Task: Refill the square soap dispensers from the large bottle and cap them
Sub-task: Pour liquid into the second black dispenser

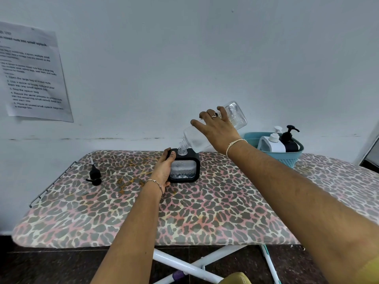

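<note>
Two sets of fingers are at work, each clamped on its own thing. The right hand's (215, 130) fingers (198, 123) are spread and curled over the body of the large bottle (235, 116), a clear one, held in the air and tipped steeply with its base up toward the wall. Its threaded neck points down and meets the open mouth on top of a black square dispenser (185, 170). The left hand (163, 170) grips that dispenser's left side, thumb on the top corner, fingers wrapped behind. The dispenser stands upright near the middle of the leopard-print tabletop (205, 212), an ironing board on crossed white legs, and it carries no pump. A black pump cap (94, 175) lies on its side well to the left, near the board's edge. At the far right a teal basket (287, 158) holds a white dispenser (271, 143) and a black dispenser (290, 143), both with pumps fitted. A ring and a bracelet show on the right hand and wrist, another bracelet on the left wrist. A printed sheet (32, 74) is stuck on the wall at the left.
</note>
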The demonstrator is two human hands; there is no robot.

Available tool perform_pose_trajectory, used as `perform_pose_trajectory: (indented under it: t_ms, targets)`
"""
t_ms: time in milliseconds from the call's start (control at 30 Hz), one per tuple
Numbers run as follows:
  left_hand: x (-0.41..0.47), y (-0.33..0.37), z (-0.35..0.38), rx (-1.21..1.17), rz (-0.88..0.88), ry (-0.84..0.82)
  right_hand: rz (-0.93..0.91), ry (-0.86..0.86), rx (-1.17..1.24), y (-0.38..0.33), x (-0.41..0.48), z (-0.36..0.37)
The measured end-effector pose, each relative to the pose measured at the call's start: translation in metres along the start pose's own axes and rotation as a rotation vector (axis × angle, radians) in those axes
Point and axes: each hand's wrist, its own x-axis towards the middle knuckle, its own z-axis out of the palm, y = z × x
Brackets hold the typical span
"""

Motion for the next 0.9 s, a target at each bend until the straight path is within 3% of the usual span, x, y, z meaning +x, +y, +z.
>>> perform_pose_trajectory:
  t_ms: [900]
  targets:
    - [0.001, -0.001, -0.0012, -0.015, 0.003, -0.017, -0.043, 0.057, -0.006, -0.0002, 0.0006, -0.0061]
